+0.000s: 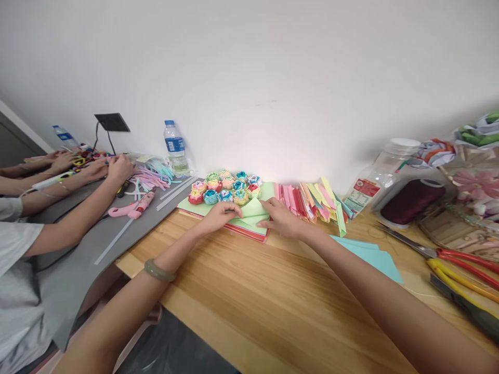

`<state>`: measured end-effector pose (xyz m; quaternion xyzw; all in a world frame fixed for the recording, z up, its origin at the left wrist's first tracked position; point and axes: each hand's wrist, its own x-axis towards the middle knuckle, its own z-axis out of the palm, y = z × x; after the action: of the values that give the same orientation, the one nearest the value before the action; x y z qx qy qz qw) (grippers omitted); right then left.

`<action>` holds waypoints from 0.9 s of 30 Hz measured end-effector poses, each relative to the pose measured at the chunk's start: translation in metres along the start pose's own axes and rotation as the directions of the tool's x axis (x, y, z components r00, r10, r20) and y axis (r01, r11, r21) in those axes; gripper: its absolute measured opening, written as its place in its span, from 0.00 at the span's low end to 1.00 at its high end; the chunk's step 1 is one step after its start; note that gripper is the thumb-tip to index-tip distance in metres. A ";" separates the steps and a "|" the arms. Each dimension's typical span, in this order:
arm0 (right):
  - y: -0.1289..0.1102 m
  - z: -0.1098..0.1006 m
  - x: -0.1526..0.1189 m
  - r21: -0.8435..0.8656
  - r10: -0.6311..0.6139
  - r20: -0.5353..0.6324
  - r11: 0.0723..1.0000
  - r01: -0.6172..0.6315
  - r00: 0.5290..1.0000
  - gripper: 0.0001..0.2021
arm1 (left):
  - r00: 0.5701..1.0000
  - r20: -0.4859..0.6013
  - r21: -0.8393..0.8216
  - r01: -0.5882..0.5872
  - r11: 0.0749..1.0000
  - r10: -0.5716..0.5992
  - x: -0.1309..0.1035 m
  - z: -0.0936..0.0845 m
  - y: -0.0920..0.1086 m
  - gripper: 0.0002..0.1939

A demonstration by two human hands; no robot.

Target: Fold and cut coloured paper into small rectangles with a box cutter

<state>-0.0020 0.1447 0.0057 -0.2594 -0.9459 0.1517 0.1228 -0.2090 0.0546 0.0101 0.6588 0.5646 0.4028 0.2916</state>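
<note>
A light green sheet of paper (pixel 253 212), partly folded over, lies between my hands on a stack of coloured paper (pixel 249 232). My left hand (pixel 221 215) pinches its left edge between thumb and fingers. On the right side, my right hand (pixel 281 215) has its thumb and fingers closed about the paper's edge. Just behind my left hand, several paper flowers (pixel 225 187) in mixed colours sit on the stack. A row of folded paper strips (pixel 307 200) in pink, red and yellow stands right of my right hand.
Blue paper sheets (pixel 368 255), scissors (pixel 432 253), a clear plastic jar (pixel 380 174) and a dark thread spool (pixel 413 201) are at right. A water bottle (pixel 174 148) stands by the wall. To the left, co-workers' hands (pixel 119 169) are near a pink glue gun (pixel 132 208).
</note>
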 end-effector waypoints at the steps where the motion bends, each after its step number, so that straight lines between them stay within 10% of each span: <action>1: -0.001 0.001 0.002 -0.012 0.002 -0.006 1.000 -0.002 1.000 0.18 | 1.000 0.015 0.017 0.005 1.000 -0.005 -0.001 -0.001 0.002 0.06; 27: 0.000 -0.008 0.012 0.008 0.092 0.086 0.996 -0.093 0.992 0.17 | 0.999 -0.040 0.099 0.017 0.995 -0.013 0.001 0.001 -0.011 0.15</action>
<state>-0.0094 0.1529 0.0149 -0.2953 -0.9363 0.1739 0.0765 -0.2130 0.0581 0.0009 0.6600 0.5946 0.3849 0.2504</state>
